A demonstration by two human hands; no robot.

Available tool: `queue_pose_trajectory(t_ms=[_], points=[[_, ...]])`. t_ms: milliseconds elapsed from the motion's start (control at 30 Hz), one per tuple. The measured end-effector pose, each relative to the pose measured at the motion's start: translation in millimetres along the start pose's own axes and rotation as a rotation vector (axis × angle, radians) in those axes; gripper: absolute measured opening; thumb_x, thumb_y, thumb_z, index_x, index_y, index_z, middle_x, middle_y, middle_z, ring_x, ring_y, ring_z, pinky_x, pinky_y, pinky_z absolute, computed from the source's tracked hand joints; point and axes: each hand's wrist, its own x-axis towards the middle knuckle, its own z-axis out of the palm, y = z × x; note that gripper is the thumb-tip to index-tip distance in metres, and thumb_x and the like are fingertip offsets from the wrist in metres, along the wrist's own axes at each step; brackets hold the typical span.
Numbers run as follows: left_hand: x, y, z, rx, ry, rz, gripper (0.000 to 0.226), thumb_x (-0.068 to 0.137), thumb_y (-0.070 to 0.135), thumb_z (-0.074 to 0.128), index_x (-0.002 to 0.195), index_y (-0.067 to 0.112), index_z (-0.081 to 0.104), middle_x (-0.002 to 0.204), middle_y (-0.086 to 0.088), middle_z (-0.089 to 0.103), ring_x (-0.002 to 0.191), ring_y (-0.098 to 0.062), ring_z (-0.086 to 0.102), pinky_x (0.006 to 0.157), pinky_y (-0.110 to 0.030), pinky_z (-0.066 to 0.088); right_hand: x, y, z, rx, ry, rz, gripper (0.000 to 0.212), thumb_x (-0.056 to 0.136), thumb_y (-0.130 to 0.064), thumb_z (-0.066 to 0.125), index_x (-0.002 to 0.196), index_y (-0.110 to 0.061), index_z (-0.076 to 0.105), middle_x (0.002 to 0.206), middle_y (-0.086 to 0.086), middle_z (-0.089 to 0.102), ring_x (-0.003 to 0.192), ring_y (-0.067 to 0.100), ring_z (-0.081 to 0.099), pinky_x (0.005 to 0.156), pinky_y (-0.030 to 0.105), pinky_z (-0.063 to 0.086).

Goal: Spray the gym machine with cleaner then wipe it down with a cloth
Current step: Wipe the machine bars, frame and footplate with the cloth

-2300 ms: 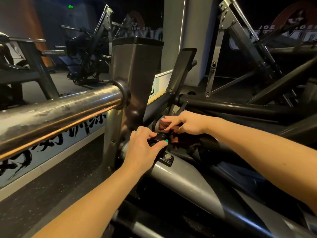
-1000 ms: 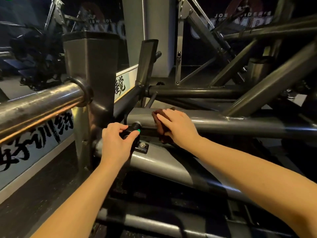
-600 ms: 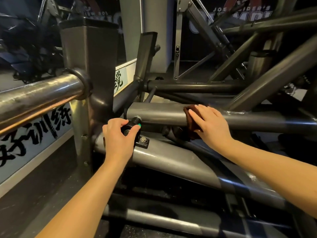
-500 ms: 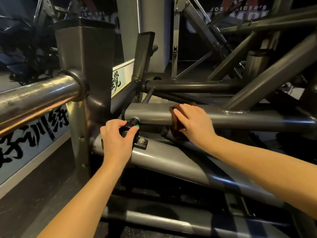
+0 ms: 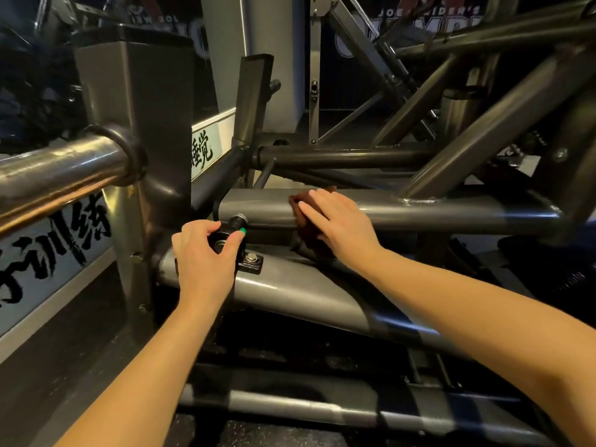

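Two bare hands are at the grey steel frame of the gym machine (image 5: 306, 295), which fills the view from the middle out to three o'clock.

The right hand (image 5: 342, 227), just past centre toward one o'clock, lies flat with its fingers (image 5: 317, 201) straight and close together. It presses a dark reddish-brown cloth (image 5: 308, 237) against the horizontal tube (image 5: 451, 211). The cloth is bunched under the palm. One edge shows beyond the fingertips at twelve o'clock of the hand and a fold hangs below the tube at seven o'clock of it. The thumb is hidden.

The left hand (image 5: 206, 256) sits at nine o'clock of the right hand, near it but not touching. Its fingers and thumb are curled round a small black cylinder (image 5: 227, 237) with a ribbed metal end and a green spot by the fingertip. Whether this is the cleaner cannot be told. The cylinder is held just above a bolted plate (image 5: 250, 262) on the lower slanting tube of the frame.

At nine o'clock of the view a thick chrome bar (image 5: 64, 169) runs into a square upright post (image 5: 135, 108). Below the bar, toward eight o'clock, a pale wall banner (image 5: 48, 250) carries large black brush characters. Crossed dark tubes rise toward two o'clock behind the cloth.
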Motion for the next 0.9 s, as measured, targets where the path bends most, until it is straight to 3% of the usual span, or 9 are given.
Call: queue_pose_trajectory(t_ms=[167, 267, 400, 500, 567, 633, 700, 767, 900], points=[[-2.5, 4.8, 3.6, 0.047, 0.031, -0.007, 0.033, 0.092, 0.033, 0.074, 0.117, 0.018, 0.06, 0.117, 0.008, 0.054, 0.119, -0.016, 0.043, 0.101, -0.04, 0.041, -53.2, 51.2, -18.4, -0.031, 0.154, 0.095, 0.067, 0.086, -0.019, 0.079, 0.148, -0.011, 0.053, 0.154, 0.016, 0.049, 0.144, 0.035, 0.044, 0.122, 0.051, 0.032], [-7.0, 12.1, 6.0, 0.15, 0.063, 0.044, 0.031, 0.091, 0.028, 0.072, 0.119, 0.023, 0.058, 0.135, 0.002, 0.051, 0.132, -0.025, 0.038, 0.114, -0.052, 0.03, -75.3, 63.7, -27.7, -0.006, 0.188, 0.172, 0.063, 0.084, -0.005, 0.077, 0.144, -0.011, 0.058, 0.153, 0.017, 0.051, 0.144, 0.035, 0.046, 0.12, 0.056, 0.035], [-19.2, 36.0, 19.4, 0.149, 0.034, 0.19, 0.032, 0.089, 0.022, 0.071, 0.117, 0.026, 0.057, 0.139, 0.004, 0.048, 0.135, -0.023, 0.033, 0.117, -0.052, 0.024, -89.1, 55.3, -46.9, 0.172, 0.203, 0.407, 0.055, 0.08, 0.004, 0.078, 0.131, -0.013, 0.069, 0.146, 0.01, 0.059, 0.141, 0.029, 0.05, 0.12, 0.056, 0.034], [-29.2, 57.7, 44.3, 0.093, -0.108, 0.338, 0.026, 0.089, 0.022, 0.071, 0.113, 0.027, 0.062, 0.128, 0.009, 0.055, 0.127, -0.016, 0.039, 0.11, -0.044, 0.027, -94.5, 41.3, -70.0, 0.393, 0.175, 0.536, 0.043, 0.087, -0.003, 0.075, 0.127, -0.019, 0.072, 0.138, -0.005, 0.062, 0.137, 0.014, 0.049, 0.122, 0.043, 0.033], [-39.3, 69.6, 62.1, 0.049, -0.296, 0.367, 0.022, 0.093, 0.026, 0.071, 0.113, 0.028, 0.064, 0.119, 0.014, 0.057, 0.12, -0.011, 0.042, 0.103, -0.036, 0.027, -98.8, 33.2, -86.3, 0.569, 0.097, 0.617, 0.032, 0.093, -0.012, 0.073, 0.122, -0.026, 0.075, 0.127, -0.018, 0.065, 0.126, 0.003, 0.054, 0.114, 0.031, 0.04], [-52.3, 78.2, 78.8, 0.006, -0.51, 0.287, 0.022, 0.097, 0.035, 0.068, 0.119, 0.031, 0.065, 0.115, 0.018, 0.056, 0.12, -0.009, 0.044, 0.102, -0.03, 0.026, -102.5, 26.8, -98.8, 0.731, -0.001, 0.67, 0.026, 0.094, -0.019, 0.073, 0.117, -0.031, 0.077, 0.117, -0.018, 0.073, 0.114, -0.002, 0.063, 0.103, 0.023, 0.048], [-65.4, 84.2, 92.2, -0.057, -0.662, 0.171, 0.028, 0.099, 0.04, 0.065, 0.127, 0.034, 0.063, 0.117, 0.017, 0.056, 0.122, -0.012, 0.049, 0.109, -0.034, 0.035, -110.7, 21.3, -108.3, 0.892, -0.065, 0.715, 0.022, 0.094, -0.016, 0.072, 0.11, -0.03, 0.079, 0.108, -0.013, 0.077, 0.104, -0.002, 0.068, 0.09, 0.016, 0.051], [-75.7, 88.2, 101.9, -0.142, -0.746, 0.102, 0.036, 0.101, 0.038, 0.064, 0.136, 0.032, 0.06, 0.129, 0.009, 0.06, 0.123, -0.012, 0.054, 0.112, -0.037, 0.043, -122.6, 16.8, -113.8, 1.046, -0.105, 0.774, 0.023, 0.097, -0.012, 0.068, 0.11, -0.028, 0.078, 0.105, -0.009, 0.078, 0.102, 0.002, 0.071, 0.086, 0.016, 0.051], [-90.9, 97.1, 110.3, -0.265, -0.892, 0.104, 0.033, 0.1, 0.028, 0.067, 0.133, 0.026, 0.065, 0.122, 0.011, 0.068, 0.111, 0.0, 0.063, 0.095, -0.013, 0.047, -151.9, 10.0, -113.6, 1.41, -0.167, 0.826, 0.035, 0.102, -0.005, 0.056, 0.134, -0.015, 0.066, 0.124, 0.01, 0.073, 0.119, 0.025, 0.068, 0.102, 0.037, 0.053]])
